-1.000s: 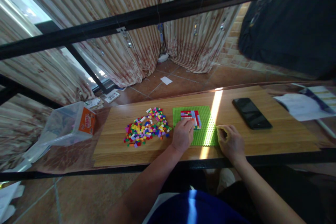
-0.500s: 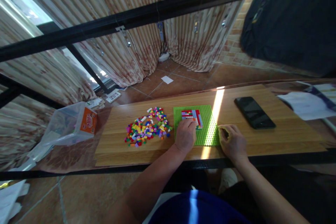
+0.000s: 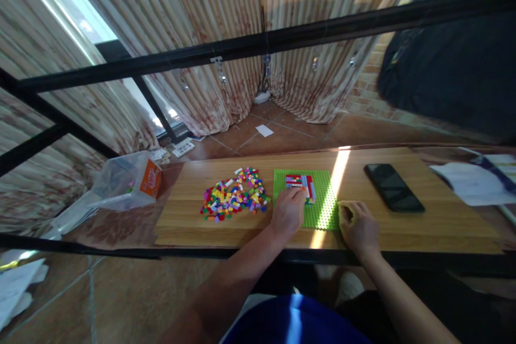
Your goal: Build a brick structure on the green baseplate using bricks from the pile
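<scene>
A green studded baseplate (image 3: 281, 181) lies on the wooden board, with a patch of red, white, light-blue and other toy bricks (image 3: 310, 181) built on its upper part. My left hand (image 3: 288, 212) reaches over the plate's left side, fingers pinched at the built patch. A tiny orange brick (image 3: 303, 188) shows at its fingertips. At the plate's right edge, my right hand (image 3: 360, 227) is curled with thumb and forefinger together, gripping the border. Left of the plate spreads a pile of loose coloured bricks (image 3: 234, 194).
A black phone (image 3: 394, 187) lies on the wooden board (image 3: 177, 204) at right. A clear plastic bin with an orange label (image 3: 124, 183) stands at left, and white papers (image 3: 463, 183) lie at far right. A dark metal bar (image 3: 242, 49) crosses beyond the board.
The whole view has shifted, so the scene sits slightly lower and further right. Both hands keep nearly the same places at the plate.
</scene>
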Demonstrator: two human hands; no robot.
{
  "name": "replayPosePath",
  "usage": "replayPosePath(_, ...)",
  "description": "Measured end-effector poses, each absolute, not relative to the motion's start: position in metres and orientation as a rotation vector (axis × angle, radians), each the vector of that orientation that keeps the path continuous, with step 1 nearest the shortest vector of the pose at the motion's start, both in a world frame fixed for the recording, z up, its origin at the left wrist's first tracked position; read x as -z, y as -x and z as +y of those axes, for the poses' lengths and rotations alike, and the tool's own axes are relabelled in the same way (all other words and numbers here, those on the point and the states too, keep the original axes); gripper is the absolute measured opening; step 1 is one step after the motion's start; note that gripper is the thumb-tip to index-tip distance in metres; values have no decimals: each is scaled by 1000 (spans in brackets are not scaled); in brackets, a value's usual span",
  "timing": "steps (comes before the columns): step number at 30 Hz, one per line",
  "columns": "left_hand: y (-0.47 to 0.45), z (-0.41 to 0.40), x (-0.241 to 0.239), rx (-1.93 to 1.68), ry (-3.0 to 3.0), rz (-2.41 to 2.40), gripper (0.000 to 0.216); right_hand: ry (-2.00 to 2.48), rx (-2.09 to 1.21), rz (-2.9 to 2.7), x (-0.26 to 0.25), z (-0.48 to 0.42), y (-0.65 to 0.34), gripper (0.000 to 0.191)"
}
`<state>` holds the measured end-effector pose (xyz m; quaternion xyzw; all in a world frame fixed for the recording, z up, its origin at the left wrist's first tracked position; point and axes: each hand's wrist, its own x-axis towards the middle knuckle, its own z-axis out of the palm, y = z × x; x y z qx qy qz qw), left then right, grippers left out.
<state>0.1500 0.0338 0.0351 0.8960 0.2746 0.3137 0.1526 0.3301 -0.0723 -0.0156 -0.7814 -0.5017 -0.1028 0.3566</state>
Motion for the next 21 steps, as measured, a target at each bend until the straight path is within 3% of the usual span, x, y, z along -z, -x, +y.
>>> replayPosePath(5, -111, 17, -35, -1049, -2429, 877, 23, 2025, 264, -1296, 18, -72, -331, 18)
replayPosePath(21, -17, 9, -23, -979, -2346, 1287, 21, 2066, 281, -1293, 16, -76, -332, 22)
